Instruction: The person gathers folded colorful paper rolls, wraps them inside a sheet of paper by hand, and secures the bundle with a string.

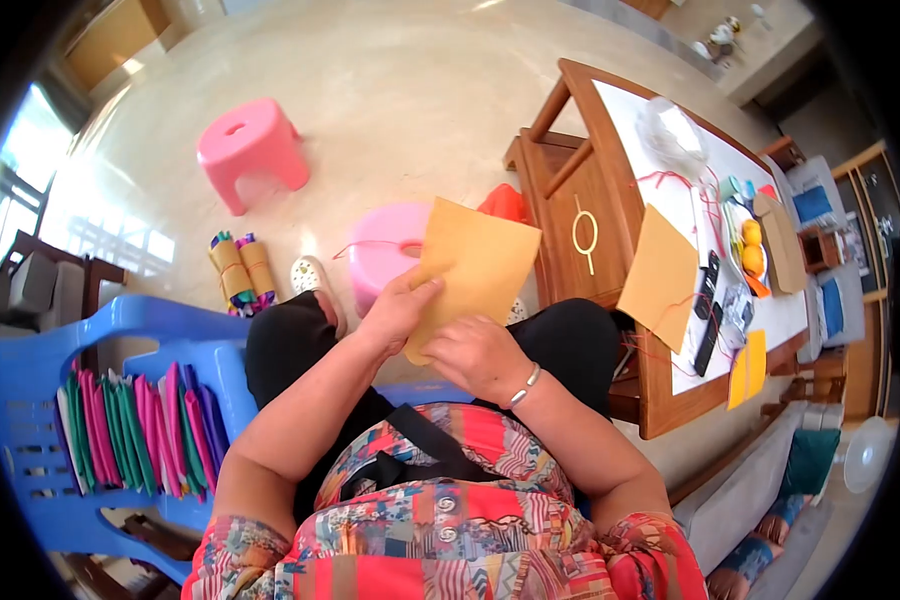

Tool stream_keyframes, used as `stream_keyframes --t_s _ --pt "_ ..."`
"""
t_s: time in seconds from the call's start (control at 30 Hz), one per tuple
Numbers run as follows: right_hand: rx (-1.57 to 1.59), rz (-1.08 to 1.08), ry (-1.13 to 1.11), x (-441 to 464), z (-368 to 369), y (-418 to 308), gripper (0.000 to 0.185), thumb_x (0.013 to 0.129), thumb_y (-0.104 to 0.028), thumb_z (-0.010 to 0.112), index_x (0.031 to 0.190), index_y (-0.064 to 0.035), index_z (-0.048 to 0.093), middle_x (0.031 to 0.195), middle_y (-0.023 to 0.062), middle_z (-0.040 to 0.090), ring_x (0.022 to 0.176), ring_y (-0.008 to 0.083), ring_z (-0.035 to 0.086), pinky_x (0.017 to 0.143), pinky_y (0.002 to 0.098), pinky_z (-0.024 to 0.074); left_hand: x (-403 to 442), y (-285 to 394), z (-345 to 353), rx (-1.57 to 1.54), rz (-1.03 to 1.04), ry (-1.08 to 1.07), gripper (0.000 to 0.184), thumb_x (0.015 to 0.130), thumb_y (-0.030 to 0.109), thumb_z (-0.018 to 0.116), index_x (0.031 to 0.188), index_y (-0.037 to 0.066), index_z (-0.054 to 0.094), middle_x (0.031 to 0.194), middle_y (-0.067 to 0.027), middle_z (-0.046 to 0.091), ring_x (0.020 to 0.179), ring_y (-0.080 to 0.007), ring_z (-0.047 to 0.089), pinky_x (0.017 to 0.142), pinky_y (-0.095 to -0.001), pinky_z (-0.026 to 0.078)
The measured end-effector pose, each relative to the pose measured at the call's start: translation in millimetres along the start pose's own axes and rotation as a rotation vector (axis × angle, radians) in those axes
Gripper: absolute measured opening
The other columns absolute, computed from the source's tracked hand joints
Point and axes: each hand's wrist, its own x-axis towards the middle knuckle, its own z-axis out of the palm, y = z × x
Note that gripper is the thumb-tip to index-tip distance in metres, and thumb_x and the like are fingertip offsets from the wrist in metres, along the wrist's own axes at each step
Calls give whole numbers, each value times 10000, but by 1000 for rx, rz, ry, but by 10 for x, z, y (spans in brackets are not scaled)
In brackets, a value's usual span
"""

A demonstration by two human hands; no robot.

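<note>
A flat tan paper sheet (480, 265) is held over my lap, tilted, in front of a light pink stool. My left hand (402, 308) grips its left edge, the thumb lying on top of the paper. At the lower edge, my right hand (478, 357) has its fingers curled against the sheet; their tips are partly hidden. A bracelet is on my right wrist. The pink stool (375, 255) behind the sheet has a thin red cord on its top.
At the right, a wooden table (655, 385) holds another tan sheet (660, 275), red cords, a black strip and yellow pieces. A blue chair (120, 320) with colourful folded pieces is at the left. Rolled bundles (242, 270) and a coral stool (255, 150) stand on the floor.
</note>
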Motion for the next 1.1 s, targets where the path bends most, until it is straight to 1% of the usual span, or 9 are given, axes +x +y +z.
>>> stream_keyframes --t_s 0.27,0.33,0.47,0.53,0.67,0.73,0.8,0.97,1.1 --pt "-9 168 103 -92 -351 -23 163 835 -224 728 755 -98 663 687 60 588 680 260 617 642 400 484 97 -18 -123 -44 22 -23 305 1026 159 523 1295 26 578 1132 -81 687 989 -145 661 848 -297 539" --pt "-19 237 108 -198 -569 -9 115 815 -172 752 781 -92 677 694 63 608 649 270 602 602 381 466 125 -99 -226 -13 -27 19 318 1013 158 543 1305 38 579 1145 -70 687 995 -150 663 848 -310 548" --pt "-114 382 332 -647 -911 186 80 841 -126 714 821 -63 668 792 104 648 716 300 638 647 397 510 86 -74 -249 7 -62 38 428 1012 159 530 1415 22 488 1292 -98 624 1147 -211 623 975 -345 509" --pt "-168 612 394 -926 -1160 268 65 865 -125 686 868 -60 687 850 125 682 784 311 671 693 385 536 98 -61 -286 -5 -48 21 429 1017 159 521 1419 16 475 1318 -103 606 1174 -209 605 994 -342 494" --pt "-554 1072 527 -1758 -1778 625 151 897 -190 652 934 -52 702 899 146 690 802 302 679 716 378 539 148 -44 -304 -4 -68 45 420 1021 152 519 1414 10 481 1316 -103 608 1168 -202 607 998 -337 491" --pt "-787 1188 407 -2225 -2092 742 161 877 -216 654 918 -80 729 890 130 680 846 331 664 735 432 535 158 -74 -285 7 -68 52 415 1022 149 518 1411 7 485 1310 -103 611 1160 -201 612 995 -334 493" --pt "-767 1356 297 -2421 -2259 728 255 836 -311 709 975 -102 753 949 125 686 894 319 667 774 433 535 181 -108 -284 24 -57 57 410 1023 146 518 1406 4 491 1304 -104 615 1150 -200 618 991 -330 496" --pt "-775 1383 134 -2551 -2202 854 253 827 -327 720 977 -129 775 942 115 686 908 309 667 781 440 533 189 -143 -267 26 -87 50 406 1022 145 521 1400 -2 499 1303 -108 615 1150 -202 618 987 -331 498" --pt "-935 1304 49 -2659 -2048 1027 198 836 -309 717 848 -123 785 893 94 677 900 279 669 740 442 530 139 -111 -282 39 -89 58 410 1019 144 525 1401 -3 497 1299 -105 616 1151 -204 618 982 -333 500"
